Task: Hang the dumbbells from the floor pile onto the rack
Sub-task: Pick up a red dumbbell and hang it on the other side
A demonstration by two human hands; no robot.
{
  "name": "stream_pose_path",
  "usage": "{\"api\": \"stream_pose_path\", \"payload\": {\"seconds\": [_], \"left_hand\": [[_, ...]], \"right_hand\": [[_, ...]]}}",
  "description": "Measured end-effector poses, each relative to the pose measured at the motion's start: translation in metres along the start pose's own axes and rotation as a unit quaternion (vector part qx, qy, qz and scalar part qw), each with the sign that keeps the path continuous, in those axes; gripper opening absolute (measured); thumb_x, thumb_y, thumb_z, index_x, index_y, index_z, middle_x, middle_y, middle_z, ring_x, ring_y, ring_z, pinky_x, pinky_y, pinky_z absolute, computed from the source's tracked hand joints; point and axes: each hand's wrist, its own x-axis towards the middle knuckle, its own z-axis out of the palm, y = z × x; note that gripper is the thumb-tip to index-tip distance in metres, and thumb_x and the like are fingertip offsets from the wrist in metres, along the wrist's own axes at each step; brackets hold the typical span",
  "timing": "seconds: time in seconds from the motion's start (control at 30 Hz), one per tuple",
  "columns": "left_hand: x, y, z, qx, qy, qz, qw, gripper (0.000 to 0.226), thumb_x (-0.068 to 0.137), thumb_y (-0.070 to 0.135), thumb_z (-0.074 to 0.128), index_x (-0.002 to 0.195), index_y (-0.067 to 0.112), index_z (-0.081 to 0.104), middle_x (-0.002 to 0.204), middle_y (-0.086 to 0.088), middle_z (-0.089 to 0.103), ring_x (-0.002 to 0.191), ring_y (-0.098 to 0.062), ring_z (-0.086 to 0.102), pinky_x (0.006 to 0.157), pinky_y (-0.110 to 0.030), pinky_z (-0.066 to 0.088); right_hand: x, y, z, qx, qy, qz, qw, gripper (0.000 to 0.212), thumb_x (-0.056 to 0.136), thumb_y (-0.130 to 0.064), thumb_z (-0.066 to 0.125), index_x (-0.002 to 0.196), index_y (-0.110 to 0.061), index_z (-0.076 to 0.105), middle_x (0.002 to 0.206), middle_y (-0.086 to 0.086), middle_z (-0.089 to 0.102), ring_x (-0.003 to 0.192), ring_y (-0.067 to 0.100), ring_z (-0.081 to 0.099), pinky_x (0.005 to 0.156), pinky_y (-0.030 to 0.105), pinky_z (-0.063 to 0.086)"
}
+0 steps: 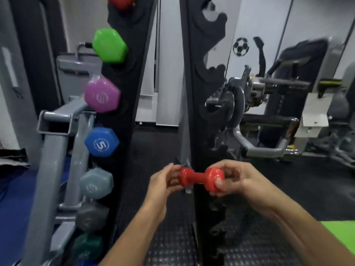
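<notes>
Holding a red dumbbell (pixel 201 178) crosswise, the right hand (pixel 230 179) grips its right head while the left hand (pixel 163 181) cups the other, level with the rack's right upright (pixel 196 112) and empty notches above.

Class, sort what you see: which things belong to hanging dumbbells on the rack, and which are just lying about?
Job: red dumbbell, held by left hand and right hand; rack; hung dumbbells, such as the blue one.

Lying about: weight machine; football sticker; green mat.
</notes>
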Motion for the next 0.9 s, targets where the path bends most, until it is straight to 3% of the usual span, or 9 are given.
{"api": "stream_pose_path", "payload": {"seconds": [0.13, 0.27, 0.33, 0.4, 0.6, 0.7, 0.9], "left_hand": [[0.017, 0.076, 0.025, -0.006, -0.018, 0.074, 0.997, 0.032, 0.107, 0.031, 0.049, 0.116, 0.011, 0.071, 0.112, -0.014, 0.077, 0.101, -0.026, 0.073, 0.092, -0.045, 0.056], [0.021, 0.143, 0.054, 0.001, -0.016, 0.158, 0.987, 0.019, 0.107, 0.033, 0.05, 0.11, 0.029, 0.068, 0.124, 0.007, 0.068, 0.122, -0.016, 0.063, 0.109, -0.042, 0.049], [0.024, 0.166, 0.066, 0.002, -0.023, 0.181, 0.983, 0.023, 0.108, 0.037, 0.048, 0.124, 0.032, 0.063, 0.132, 0.012, 0.061, 0.131, -0.014, 0.056, 0.116, -0.044, 0.041], [0.029, 0.186, 0.077, 0.005, -0.033, 0.198, 0.98, 0.041, 0.108, 0.04, 0.046, 0.147, 0.028, 0.052, 0.142, 0.011, 0.054, 0.139, -0.013, 0.049, 0.122, -0.046, 0.035], [0.038, 0.226, 0.102, 0.014, -0.072, 0.221, 0.973, 0.059, 0.108, 0.049, 0.039, 0.162, 0.027, 0.031, 0.166, 0.01, 0.034, 0.152, -0.012, 0.032, 0.128, -0.048, 0.023], [0.044, 0.239, 0.109, 0.011, -0.085, 0.218, 0.972, 0.059, 0.108, 0.052, 0.037, 0.162, 0.029, 0.032, 0.165, 0.011, 0.037, 0.151, -0.011, 0.034, 0.128, -0.047, 0.024], [0.053, 0.244, 0.115, 0.029, -0.076, 0.218, 0.973, 0.068, 0.099, 0.063, 0.038, 0.16, 0.033, 0.035, 0.163, 0.013, 0.039, 0.151, -0.011, 0.034, 0.127, -0.05, 0.022]], "right_hand": [[-0.008, -0.066, -0.009, -0.022, 0.047, -0.081, 0.995, 0.035, 0.076, -0.003, 0.078, 0.11, -0.002, 0.072, 0.097, 0.022, 0.074, 0.078, 0.024, 0.072, 0.064, 0.021, 0.057], [-0.017, -0.113, -0.018, -0.055, 0.082, -0.164, 0.981, 0.036, 0.073, -0.007, 0.079, 0.108, -0.01, 0.074, 0.1, 0.018, 0.075, 0.084, 0.026, 0.075, 0.069, 0.024, 0.06], [-0.019, -0.129, -0.019, -0.057, 0.116, -0.198, 0.972, 0.038, 0.069, -0.008, 0.079, 0.106, -0.013, 0.075, 0.1, 0.016, 0.075, 0.086, 0.026, 0.076, 0.073, 0.028, 0.062], [-0.018, -0.144, -0.019, -0.063, 0.147, -0.236, 0.958, 0.037, 0.069, -0.01, 0.079, 0.105, -0.018, 0.075, 0.098, 0.012, 0.074, 0.086, 0.022, 0.076, 0.071, 0.025, 0.061], [-0.002, -0.19, -0.032, -0.081, 0.229, -0.303, 0.922, 0.034, 0.083, -0.003, 0.075, 0.107, -0.027, 0.07, 0.112, 0.004, 0.073, 0.094, 0.016, 0.077, 0.078, 0.023, 0.06], [0.017, -0.219, -0.038, -0.085, 0.258, -0.314, 0.91, 0.033, 0.088, -0.001, 0.073, 0.105, -0.029, 0.068, 0.119, 0.0, 0.07, 0.095, 0.01, 0.076, 0.075, 0.024, 0.06], [0.077, -0.26, -0.048, -0.109, 0.292, -0.303, 0.901, 0.027, 0.093, -0.005, 0.071, 0.116, -0.019, 0.067, 0.111, 0.001, 0.071, 0.101, 0.009, 0.067, 0.084, 0.023, 0.051]]}}
